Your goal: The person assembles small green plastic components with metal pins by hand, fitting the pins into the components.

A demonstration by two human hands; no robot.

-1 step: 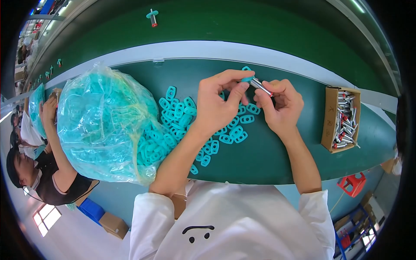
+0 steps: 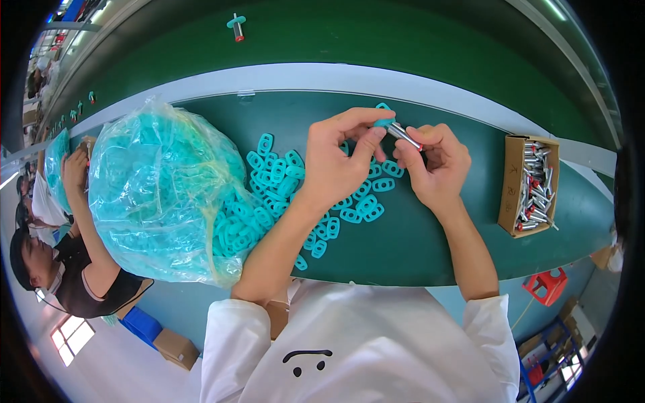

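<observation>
My left hand (image 2: 334, 156) pinches a small teal oval plastic piece (image 2: 383, 123) between thumb and forefinger. The thumb and fingers of my right hand (image 2: 440, 164) are closed on a silver metal rod (image 2: 404, 137) with a red end. The rod's far end meets the teal piece; whether it passes through the piece is hidden by my fingers. Loose teal pieces (image 2: 277, 169), each with slots, lie spread on the green tabletop (image 2: 416, 238) around and under my left forearm.
A big clear bag (image 2: 158, 201) of teal pieces spills open at left. A cardboard box (image 2: 510, 185) of metal rods (image 2: 535, 178) stands at right. Beyond the pale rail (image 2: 336, 76), a rod with a teal piece (image 2: 237, 30) lies on a green surface. A co-worker (image 2: 87, 269) is at far left.
</observation>
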